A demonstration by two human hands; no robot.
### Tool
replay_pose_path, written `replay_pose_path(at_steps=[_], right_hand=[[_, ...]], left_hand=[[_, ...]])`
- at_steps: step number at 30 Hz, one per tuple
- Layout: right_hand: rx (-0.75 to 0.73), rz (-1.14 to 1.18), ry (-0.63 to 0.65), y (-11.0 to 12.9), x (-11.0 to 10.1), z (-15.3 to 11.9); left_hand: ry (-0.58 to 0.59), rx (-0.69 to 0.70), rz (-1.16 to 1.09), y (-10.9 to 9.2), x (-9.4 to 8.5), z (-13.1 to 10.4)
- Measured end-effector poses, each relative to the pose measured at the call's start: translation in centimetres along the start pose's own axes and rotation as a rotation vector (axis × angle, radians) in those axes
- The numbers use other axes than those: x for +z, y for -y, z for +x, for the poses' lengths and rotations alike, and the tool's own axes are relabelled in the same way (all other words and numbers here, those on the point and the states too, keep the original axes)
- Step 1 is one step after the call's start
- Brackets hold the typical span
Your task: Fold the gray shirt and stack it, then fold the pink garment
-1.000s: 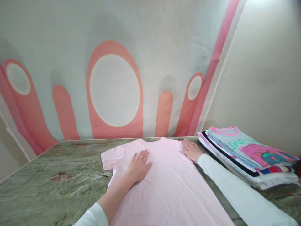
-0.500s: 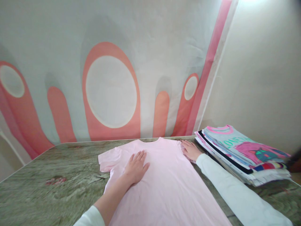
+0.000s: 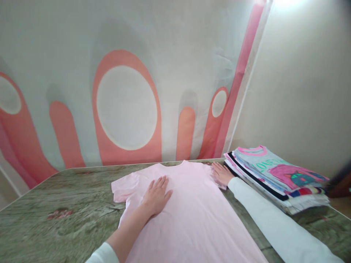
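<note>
pressing my left hand (image 3: pixel 157 194) flat on the pink t-shirt (image 3: pixel 192 215), fingers spread and released, palm down on the chest area just inside the left sleeve. the shirt lies spread face down or up, i cannot tell which, on the green wood-grain table (image 3: pixel 55 226), neckline toward the wall and hem running toward me. my right hand (image 3: pixel 222 173) rests open on the shirt's right shoulder edge, fingers loose, gripping nothing, its white sleeve (image 3: pixel 274 226) stretched across the table. just beside that hand sits a stack of folded shirts (image 3: pixel 276 179), printed one on top. behind the table hangs a grey banner with coral shapes (image 3: pixel 126 109).
</note>
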State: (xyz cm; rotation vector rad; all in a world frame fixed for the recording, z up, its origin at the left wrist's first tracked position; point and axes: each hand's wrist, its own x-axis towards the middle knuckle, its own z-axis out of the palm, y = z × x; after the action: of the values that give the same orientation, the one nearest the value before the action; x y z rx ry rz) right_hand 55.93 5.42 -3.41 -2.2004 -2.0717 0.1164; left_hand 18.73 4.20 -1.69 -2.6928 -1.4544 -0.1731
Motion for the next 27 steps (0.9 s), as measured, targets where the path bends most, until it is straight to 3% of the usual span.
replay_pose_path(at_steps=[3, 5, 10, 13, 16, 20, 27], right_hand=[[-0.173, 0.077, 0.058, 0.7, -0.1, -1.5], [-0.197, 0.060, 0.092, 0.4, 0.1, -2.4], [-0.047, -0.055, 0.010, -1.4, 0.3, -3.2], [0.015, 0.011, -0.051, -0.8, -0.4, -3.8], [-0.170, 0.075, -0.061, 1.5, -1.1, -5.5], [-0.389, 0.048, 0.053, 4.2, -1.0, -8.1], [-0.246, -0.069, 0.003, 2.6, 0.2, -8.8]], left_hand=[[-0.002, 0.007, 0.004, 0.1, 0.1, 0.0], [0.001, 0.009, 0.009, 0.1, 0.2, 0.1], [0.014, 0.023, 0.005, 0.1, 0.0, 0.2], [0.019, 0.031, 0.000, 0.1, 0.0, 0.3], [0.022, 0.037, -0.005, 0.6, 0.3, 0.6], [0.036, 0.049, -0.022, 1.7, 0.7, 1.6], [0.104, 0.099, -0.051, 2.3, -0.7, 2.0]])
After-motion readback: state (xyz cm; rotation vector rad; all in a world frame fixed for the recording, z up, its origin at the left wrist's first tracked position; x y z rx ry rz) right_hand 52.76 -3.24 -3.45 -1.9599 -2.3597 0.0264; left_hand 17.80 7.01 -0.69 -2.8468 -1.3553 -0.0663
